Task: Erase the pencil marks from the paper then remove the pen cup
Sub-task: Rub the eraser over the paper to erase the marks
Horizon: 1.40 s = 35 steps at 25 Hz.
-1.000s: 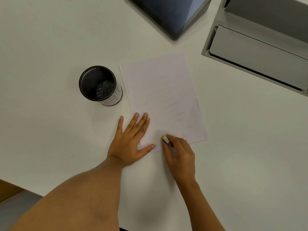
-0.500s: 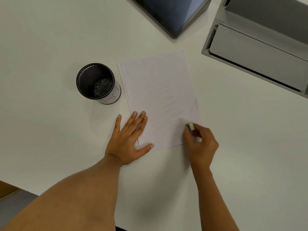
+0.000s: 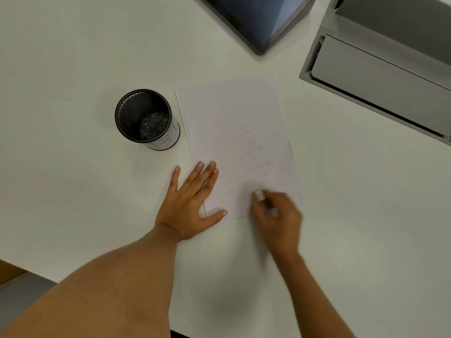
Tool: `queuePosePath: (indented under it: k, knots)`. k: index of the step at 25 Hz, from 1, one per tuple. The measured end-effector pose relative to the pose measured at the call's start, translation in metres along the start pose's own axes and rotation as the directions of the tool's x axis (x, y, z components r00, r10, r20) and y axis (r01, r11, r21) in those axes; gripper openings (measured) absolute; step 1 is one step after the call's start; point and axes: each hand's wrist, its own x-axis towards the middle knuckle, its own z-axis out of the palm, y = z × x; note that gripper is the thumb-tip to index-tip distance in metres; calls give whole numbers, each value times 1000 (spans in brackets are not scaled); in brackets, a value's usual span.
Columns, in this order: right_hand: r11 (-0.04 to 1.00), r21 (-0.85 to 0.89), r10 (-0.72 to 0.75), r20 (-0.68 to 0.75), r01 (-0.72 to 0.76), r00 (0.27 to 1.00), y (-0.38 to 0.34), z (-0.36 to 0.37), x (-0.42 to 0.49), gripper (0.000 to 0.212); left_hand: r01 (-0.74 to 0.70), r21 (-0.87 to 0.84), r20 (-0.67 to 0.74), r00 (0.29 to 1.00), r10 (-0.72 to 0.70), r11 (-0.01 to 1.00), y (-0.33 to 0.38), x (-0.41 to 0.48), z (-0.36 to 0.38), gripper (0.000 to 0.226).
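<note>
A small stack of white paper (image 3: 234,123) with faint pencil lines lies in the middle of the white table (image 3: 73,57). My left hand (image 3: 192,201) presses flat on the paper's near left corner, fingers spread. My right hand (image 3: 277,220), blurred by motion, pinches a small eraser (image 3: 258,194) against the paper's near edge. A black mesh pen cup (image 3: 146,118) with something shiny at its bottom stands just left of the paper, about a hand's width beyond my left hand.
A dark tablet or screen (image 3: 258,18) lies at the far centre. A grey tray-like device (image 3: 380,74) fills the far right. The table's near edge runs along the bottom left.
My right hand has rubbed the eraser to and fro along the paper's near edge: right at half a second ago, now back toward the middle. My left hand has stayed put.
</note>
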Motion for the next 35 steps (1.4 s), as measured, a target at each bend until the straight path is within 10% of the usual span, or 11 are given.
queuePosePath:
  k: [3, 8, 13, 19, 25, 30, 35]
  knots:
    - [977, 18, -211, 174, 211, 962, -8, 16, -26, 19, -5, 1, -11, 1000, 5, 1000, 0, 1, 1, 86]
    - [982, 59, 188, -159, -181, 969, 21, -20, 18, 16, -1, -20, -16, 1000, 1, 1000, 1, 0, 0, 86]
    - [983, 43, -185, 171, 180, 968, -12, 14, -25, 17, -6, 1, -6, 1000, 6, 1000, 0, 0, 1, 88]
    - [969, 94, 243, -167, -230, 956, 26, -29, 36, 14, 1, -15, -6, 1000, -2, 1000, 1, 0, -1, 88]
    - [992, 90, -107, 219, 89, 970, -17, 13, -22, 14, -8, -5, 0, 1000, 8, 1000, 1, 0, -1, 89]
    - [962, 164, 239, -113, -220, 964, 13, -16, 38, 18, -4, -9, 7, 1000, 4, 1000, 0, 0, -2, 88]
    - [978, 189, 42, 228, -86, 973, -23, 15, -13, 17, -11, -7, -3, 1000, 11, 1000, 1, 0, -1, 88]
